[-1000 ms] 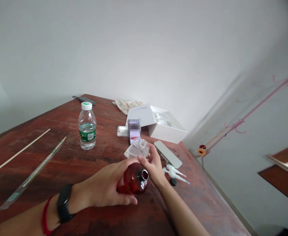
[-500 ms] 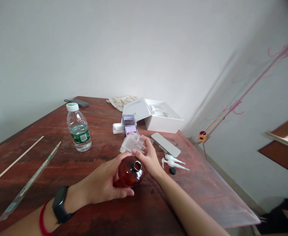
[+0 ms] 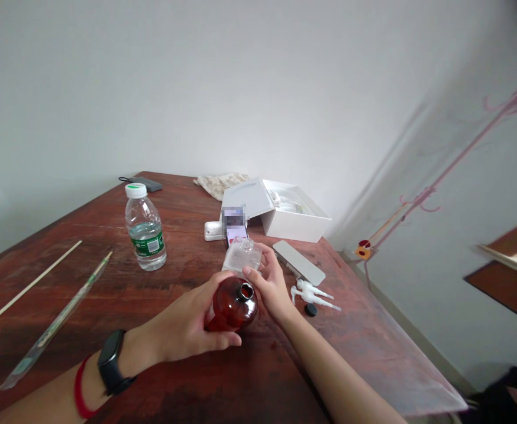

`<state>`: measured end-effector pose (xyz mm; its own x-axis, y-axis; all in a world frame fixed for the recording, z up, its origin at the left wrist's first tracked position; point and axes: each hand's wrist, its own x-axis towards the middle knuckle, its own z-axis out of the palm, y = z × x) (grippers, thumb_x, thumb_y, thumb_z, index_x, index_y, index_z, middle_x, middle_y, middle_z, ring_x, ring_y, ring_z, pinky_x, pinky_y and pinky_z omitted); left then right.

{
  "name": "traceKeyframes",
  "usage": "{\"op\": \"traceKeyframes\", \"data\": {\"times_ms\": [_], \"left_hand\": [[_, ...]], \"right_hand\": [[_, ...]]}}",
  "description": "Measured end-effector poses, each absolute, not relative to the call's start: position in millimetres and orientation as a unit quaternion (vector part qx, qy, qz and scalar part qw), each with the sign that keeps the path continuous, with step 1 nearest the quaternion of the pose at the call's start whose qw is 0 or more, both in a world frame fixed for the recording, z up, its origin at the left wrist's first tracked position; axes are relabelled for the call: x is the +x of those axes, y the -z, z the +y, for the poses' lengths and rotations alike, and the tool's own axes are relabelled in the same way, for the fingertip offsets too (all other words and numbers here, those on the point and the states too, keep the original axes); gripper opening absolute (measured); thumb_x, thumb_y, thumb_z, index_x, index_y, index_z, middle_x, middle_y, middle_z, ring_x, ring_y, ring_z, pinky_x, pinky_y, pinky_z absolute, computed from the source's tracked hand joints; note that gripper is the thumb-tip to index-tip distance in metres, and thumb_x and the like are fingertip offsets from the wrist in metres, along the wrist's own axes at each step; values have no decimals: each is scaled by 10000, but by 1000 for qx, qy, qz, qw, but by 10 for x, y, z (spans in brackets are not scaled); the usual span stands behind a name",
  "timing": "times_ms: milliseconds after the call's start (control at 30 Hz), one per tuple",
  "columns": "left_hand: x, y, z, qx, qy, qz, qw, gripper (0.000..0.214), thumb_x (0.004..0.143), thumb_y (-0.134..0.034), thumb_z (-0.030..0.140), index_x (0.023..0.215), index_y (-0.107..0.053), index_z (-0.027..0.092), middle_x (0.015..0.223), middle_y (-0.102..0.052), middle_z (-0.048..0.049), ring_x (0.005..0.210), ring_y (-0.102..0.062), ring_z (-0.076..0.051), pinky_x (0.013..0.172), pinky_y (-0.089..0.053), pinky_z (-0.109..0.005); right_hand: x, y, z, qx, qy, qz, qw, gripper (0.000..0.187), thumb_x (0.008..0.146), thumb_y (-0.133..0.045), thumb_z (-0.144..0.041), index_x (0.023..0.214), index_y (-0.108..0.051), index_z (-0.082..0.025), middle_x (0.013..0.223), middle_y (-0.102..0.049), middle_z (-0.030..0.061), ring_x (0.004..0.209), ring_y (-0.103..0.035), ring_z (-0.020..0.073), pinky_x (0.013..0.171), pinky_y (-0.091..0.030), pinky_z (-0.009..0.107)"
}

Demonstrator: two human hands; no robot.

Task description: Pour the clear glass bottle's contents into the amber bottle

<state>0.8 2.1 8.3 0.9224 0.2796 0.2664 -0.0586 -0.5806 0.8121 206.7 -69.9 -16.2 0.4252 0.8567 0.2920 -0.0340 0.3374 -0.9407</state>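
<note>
My left hand (image 3: 196, 318) is wrapped round the side of an amber bottle (image 3: 232, 309), whose neck stands uncapped and faces me. Just beyond it, my right hand (image 3: 269, 280) grips a clear, squarish bottle (image 3: 241, 258) by its right side, with the thumb on the near face. That bottle has a short open-looking neck. Two white pump heads (image 3: 309, 291) lie to the right of my right hand, beside a small black cap (image 3: 311, 310).
A water bottle (image 3: 147, 235) stands at the left, near a bare chopstick (image 3: 35, 281) and a wrapped pair (image 3: 59, 318). Farther back are a phone (image 3: 236, 232), a white case (image 3: 213, 231), an open white box (image 3: 296, 224), a grey flat case (image 3: 300, 262) and a cloth (image 3: 218, 185).
The clear bottle has turned slightly in my right hand and shifted a little to the right. My left hand keeps its hold on the amber bottle. The camera view has moved slightly.
</note>
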Motion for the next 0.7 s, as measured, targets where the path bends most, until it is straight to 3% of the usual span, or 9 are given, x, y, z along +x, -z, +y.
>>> {"op": "traceKeyframes", "data": {"times_ms": [400, 567, 700], "left_hand": [[12, -39, 16, 871, -218, 56, 436, 849, 857, -822, 611, 1522, -410, 281, 1531, -504, -142, 1355, -562, -363, 1162, -474, -505], [0, 18, 30, 878, -227, 58, 418, 964, 842, -812, 658, 1601, -328, 315, 1737, -219, -147, 1567, -322, -424, 1284, -314, -573], [-2, 16, 45, 878, -216, 46, 424, 966, 863, -797, 649, 1621, -303, 309, 1783, -118, -142, 1600, -276, -413, 1294, -303, -561]], "right_hand": [[2144, 112, -701, -463, -320, -404, 721, 628, 784, -852, -502, 1302, -575, -280, 1244, -759, 91, 1169, -712, 325, 1018, -556, 485], [2147, 128, -703, -461, -328, -412, 714, 625, 810, -834, -507, 1337, -574, -292, 1254, -758, 87, 1165, -715, 322, 1005, -568, 473], [2139, 151, -707, -445, -343, -425, 710, 641, 818, -841, -492, 1362, -576, -282, 1280, -750, 90, 1192, -708, 318, 1048, -549, 474]]}}
